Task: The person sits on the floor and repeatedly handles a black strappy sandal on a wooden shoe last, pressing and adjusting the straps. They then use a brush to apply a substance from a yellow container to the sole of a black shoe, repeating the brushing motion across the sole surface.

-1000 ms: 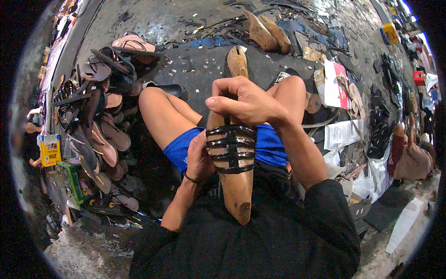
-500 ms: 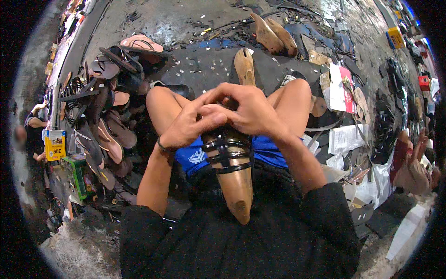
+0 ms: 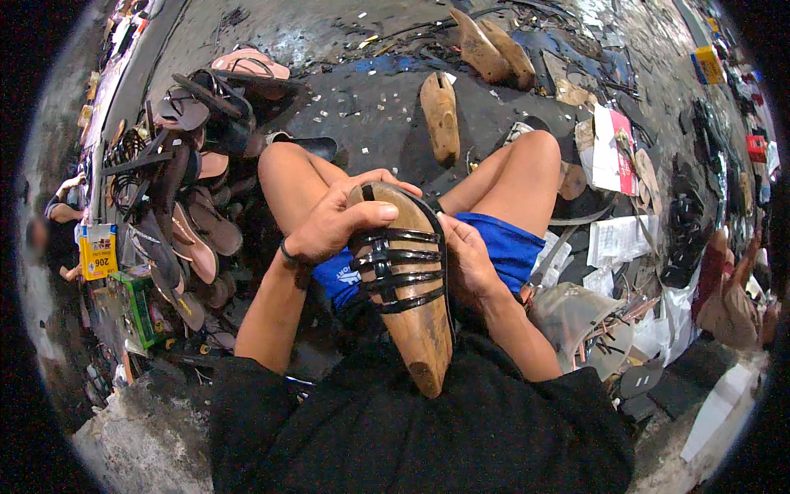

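Note:
A wooden shoe last (image 3: 420,342) lies above my lap, its pointed toe toward my body. Several glossy black straps (image 3: 403,257) cross it side by side, and a dark sole edge runs along its right side. My left hand (image 3: 329,222) is wrapped round the far, wide end, its thumb pressing on the wood. At the right edge, my right hand (image 3: 469,255) pinches the dark edge near the heel; its fingertips are partly hidden behind the last.
Another last (image 3: 440,119) lies beyond my knees, with a pair of lasts (image 3: 494,53) farther off. Piled sandals (image 3: 193,239) fill the left side. A clear plastic container (image 3: 576,325) with thin tools stands right of my thigh, near papers (image 3: 623,240) and a white-and-red box (image 3: 613,152).
My hands, close together over the far end before, have come apart. The right hand moved down to the last's right edge, and the last's wide end now shows.

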A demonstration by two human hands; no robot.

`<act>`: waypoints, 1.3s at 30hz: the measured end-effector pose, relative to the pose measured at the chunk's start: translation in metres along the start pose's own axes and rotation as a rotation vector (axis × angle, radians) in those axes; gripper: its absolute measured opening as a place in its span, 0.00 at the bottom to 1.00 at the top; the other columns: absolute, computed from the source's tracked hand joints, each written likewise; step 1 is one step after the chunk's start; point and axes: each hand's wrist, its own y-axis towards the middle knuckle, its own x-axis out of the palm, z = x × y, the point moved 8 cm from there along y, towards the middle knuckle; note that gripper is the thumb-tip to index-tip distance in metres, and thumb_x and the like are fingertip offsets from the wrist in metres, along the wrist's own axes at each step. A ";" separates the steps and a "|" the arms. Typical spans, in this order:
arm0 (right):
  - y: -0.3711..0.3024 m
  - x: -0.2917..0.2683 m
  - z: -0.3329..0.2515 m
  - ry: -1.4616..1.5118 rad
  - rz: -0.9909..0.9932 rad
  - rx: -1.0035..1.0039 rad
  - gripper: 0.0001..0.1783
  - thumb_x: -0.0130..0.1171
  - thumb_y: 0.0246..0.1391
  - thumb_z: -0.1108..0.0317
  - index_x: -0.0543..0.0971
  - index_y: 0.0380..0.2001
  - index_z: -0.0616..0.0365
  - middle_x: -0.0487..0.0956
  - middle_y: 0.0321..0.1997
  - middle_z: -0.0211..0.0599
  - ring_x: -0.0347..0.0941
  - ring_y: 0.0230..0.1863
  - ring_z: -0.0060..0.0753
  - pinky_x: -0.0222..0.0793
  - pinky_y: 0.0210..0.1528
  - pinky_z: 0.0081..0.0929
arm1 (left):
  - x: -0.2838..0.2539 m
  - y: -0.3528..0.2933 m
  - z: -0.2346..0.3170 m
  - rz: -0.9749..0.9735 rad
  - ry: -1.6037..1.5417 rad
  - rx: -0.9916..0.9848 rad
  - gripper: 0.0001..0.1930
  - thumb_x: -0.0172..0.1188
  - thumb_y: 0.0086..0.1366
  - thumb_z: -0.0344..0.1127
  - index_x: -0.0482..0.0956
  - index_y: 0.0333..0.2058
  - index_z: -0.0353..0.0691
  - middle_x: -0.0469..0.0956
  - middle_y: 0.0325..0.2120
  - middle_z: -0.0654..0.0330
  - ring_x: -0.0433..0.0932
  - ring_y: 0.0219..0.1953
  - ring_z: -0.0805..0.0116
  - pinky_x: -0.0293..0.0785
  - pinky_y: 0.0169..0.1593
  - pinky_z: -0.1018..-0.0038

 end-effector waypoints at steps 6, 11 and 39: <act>-0.006 0.006 0.016 0.068 0.065 0.203 0.19 0.49 0.71 0.55 0.78 0.47 0.60 0.83 0.39 0.31 0.78 0.37 0.20 0.76 0.40 0.23 | -0.005 -0.009 0.000 0.049 0.006 -0.026 0.15 0.59 0.66 0.37 0.74 0.47 0.35 0.76 0.53 0.55 0.76 0.51 0.69 0.73 0.57 0.70; -0.001 -0.002 0.017 0.011 -0.049 0.069 0.23 0.48 0.70 0.52 0.77 0.51 0.62 0.83 0.45 0.35 0.80 0.40 0.28 0.78 0.44 0.29 | -0.007 -0.013 0.000 0.083 0.009 -0.021 0.16 0.60 0.65 0.38 0.73 0.46 0.36 0.76 0.53 0.54 0.77 0.51 0.67 0.73 0.57 0.69; -0.003 0.001 0.025 0.000 -0.059 0.070 0.24 0.49 0.69 0.50 0.79 0.48 0.62 0.84 0.44 0.37 0.80 0.39 0.28 0.78 0.43 0.30 | -0.010 -0.023 0.001 0.114 0.048 -0.010 0.24 0.60 0.61 0.44 0.74 0.50 0.32 0.79 0.48 0.55 0.78 0.49 0.67 0.71 0.57 0.70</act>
